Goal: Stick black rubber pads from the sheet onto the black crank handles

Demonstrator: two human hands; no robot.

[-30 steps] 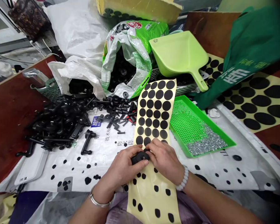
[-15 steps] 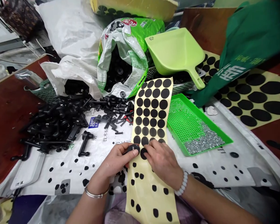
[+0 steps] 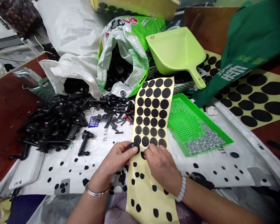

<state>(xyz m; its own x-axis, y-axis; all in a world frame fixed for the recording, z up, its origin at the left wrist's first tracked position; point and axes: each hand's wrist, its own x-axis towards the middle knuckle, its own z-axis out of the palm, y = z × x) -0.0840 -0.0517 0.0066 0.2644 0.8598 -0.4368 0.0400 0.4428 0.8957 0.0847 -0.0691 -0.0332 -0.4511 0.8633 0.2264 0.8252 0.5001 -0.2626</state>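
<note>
A long cream backing sheet (image 3: 151,186) stands in front of me, its upper part carrying rows of round black stickers (image 3: 145,131). Between the thumb and fingers of my left hand (image 3: 121,155) is a small round black plastic part (image 3: 135,145), held over the sheet's left edge. My right hand (image 3: 160,163) pinches at a round black sticker (image 3: 143,155) just below the lowest full row; the fingers cover much of it. Farther down, the sheet shows bare backing with scattered small black spots.
Black crank-handle parts (image 3: 53,121) lie heaped at left, with one single handle (image 3: 85,143) nearer me. A green tray (image 3: 196,127) with small metal pieces sits at right. Behind are an opened sack (image 3: 140,65) of black parts and a light-green dustpan (image 3: 177,49).
My right fingers have closed farther over the round sticker, so less of it shows. The plastic part in my left hand has turned slightly. The view has shifted a little.
</note>
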